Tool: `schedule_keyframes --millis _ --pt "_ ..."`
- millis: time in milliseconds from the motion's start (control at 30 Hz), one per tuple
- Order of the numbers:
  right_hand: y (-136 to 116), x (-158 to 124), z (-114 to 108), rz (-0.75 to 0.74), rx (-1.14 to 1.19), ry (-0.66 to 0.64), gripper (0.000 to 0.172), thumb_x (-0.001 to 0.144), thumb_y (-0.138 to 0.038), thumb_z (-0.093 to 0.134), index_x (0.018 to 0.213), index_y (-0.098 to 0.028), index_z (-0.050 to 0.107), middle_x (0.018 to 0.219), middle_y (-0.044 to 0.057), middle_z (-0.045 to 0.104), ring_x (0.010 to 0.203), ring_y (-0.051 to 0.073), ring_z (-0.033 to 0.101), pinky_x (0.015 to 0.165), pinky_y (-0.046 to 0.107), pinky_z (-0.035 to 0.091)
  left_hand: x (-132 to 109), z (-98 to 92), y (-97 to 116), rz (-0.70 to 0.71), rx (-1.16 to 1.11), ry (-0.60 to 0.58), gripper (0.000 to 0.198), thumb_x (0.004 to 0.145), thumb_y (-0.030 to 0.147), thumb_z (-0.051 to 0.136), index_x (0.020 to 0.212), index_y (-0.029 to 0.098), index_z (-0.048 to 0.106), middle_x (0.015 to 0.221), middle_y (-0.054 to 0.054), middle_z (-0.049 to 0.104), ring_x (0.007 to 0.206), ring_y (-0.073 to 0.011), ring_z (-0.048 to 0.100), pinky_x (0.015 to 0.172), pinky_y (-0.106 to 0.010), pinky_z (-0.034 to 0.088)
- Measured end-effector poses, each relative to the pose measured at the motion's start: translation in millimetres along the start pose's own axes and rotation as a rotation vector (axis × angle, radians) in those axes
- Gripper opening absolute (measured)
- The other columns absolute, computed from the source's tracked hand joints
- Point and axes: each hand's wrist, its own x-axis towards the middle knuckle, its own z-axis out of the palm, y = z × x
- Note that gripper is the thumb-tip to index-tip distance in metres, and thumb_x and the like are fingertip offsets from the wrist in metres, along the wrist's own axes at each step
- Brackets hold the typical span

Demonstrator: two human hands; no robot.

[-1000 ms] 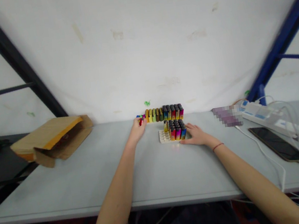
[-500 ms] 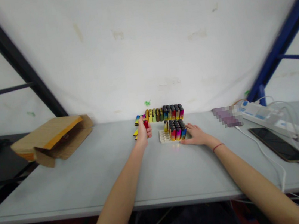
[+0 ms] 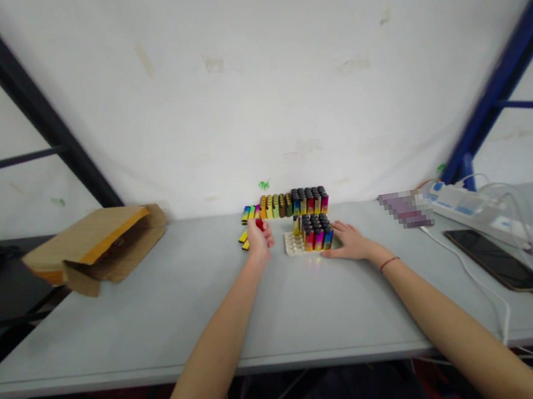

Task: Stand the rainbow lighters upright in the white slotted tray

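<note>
My left hand (image 3: 259,241) is closed round a red lighter (image 3: 259,225), most of it hidden by the fingers, just above the table and left of the white tray. My right hand (image 3: 352,241) lies on the table with fingers stretched out, against the right side and front corner of the white holed tray (image 3: 294,246). Upright lighters with black tops (image 3: 317,233) fill the tray's right part, and a yellowish one (image 3: 296,225) stands beside them. Holes at the tray's left show no lighters. Loose yellow lighters (image 3: 243,238) lie left of my left hand.
Behind the tray stand a block of black-topped lighters (image 3: 310,200) and rows of yellow and green ones (image 3: 276,206). More coloured lighters (image 3: 249,213) lie beside them. An opened cardboard box (image 3: 96,243) is at left; a phone (image 3: 495,257), power strip (image 3: 480,209) and cables are at right.
My left hand has turned slightly and the red lighter in it has tilted, so less of it shows. My right hand stays in place at the tray.
</note>
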Motion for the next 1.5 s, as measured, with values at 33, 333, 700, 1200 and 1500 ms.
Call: schedule_keyframes --millis 33,333,700,1200,1500 --pt "0 0 0 0.000 -0.001 -0.002 0.100 0.078 -0.081 0.054 0.154 -0.018 0.040 0.158 0.017 0.040 0.148 0.042 0.029 0.120 0.058 0.023 -1 1.0 -1 0.002 -0.009 -0.002 0.041 0.088 0.048 0.039 0.056 0.023 0.029 0.040 0.010 0.018 0.030 -0.0056 0.013 0.034 -0.019 0.009" --pt "2 0 2 -0.001 0.011 0.001 0.100 0.078 -0.081 0.055 0.153 -0.017 0.041 0.158 0.017 0.040 0.149 0.042 0.028 0.121 0.056 0.022 -5 3.7 -5 -0.018 -0.075 -0.022 0.047 0.088 0.056 0.042 0.056 0.024 0.030 0.040 0.011 0.018 0.030 -0.0056 0.013 0.032 -0.019 0.012" --pt "3 0 3 0.044 0.019 -0.020 0.105 0.076 -0.083 0.053 0.155 -0.016 0.037 0.160 0.017 0.036 0.150 0.041 0.024 0.122 0.057 0.020 -4 3.7 -4 -0.007 -0.079 -0.064 0.043 0.089 0.056 0.042 0.062 0.023 0.034 0.040 0.011 0.022 0.031 -0.0063 0.018 0.034 -0.020 0.016" --pt "-1 -1 -2 0.004 0.018 -0.006 0.100 0.078 -0.081 0.056 0.154 -0.018 0.040 0.157 0.017 0.040 0.148 0.041 0.029 0.120 0.057 0.023 -2 1.5 -19 0.666 0.692 -0.342 0.019 0.089 0.037 0.059 0.098 0.020 0.066 0.105 -0.006 0.069 0.092 -0.0178 0.063 0.083 -0.027 0.050" --pt "-4 -2 -4 -0.006 0.012 -0.010 0.096 0.079 -0.078 0.056 0.154 -0.020 0.039 0.158 0.016 0.040 0.148 0.041 0.028 0.120 0.059 0.023 2 -2.5 -27 0.636 0.728 -0.411 0.017 0.087 0.029 0.061 0.100 0.020 0.069 0.105 -0.007 0.071 0.095 -0.0199 0.068 0.092 -0.032 0.051"
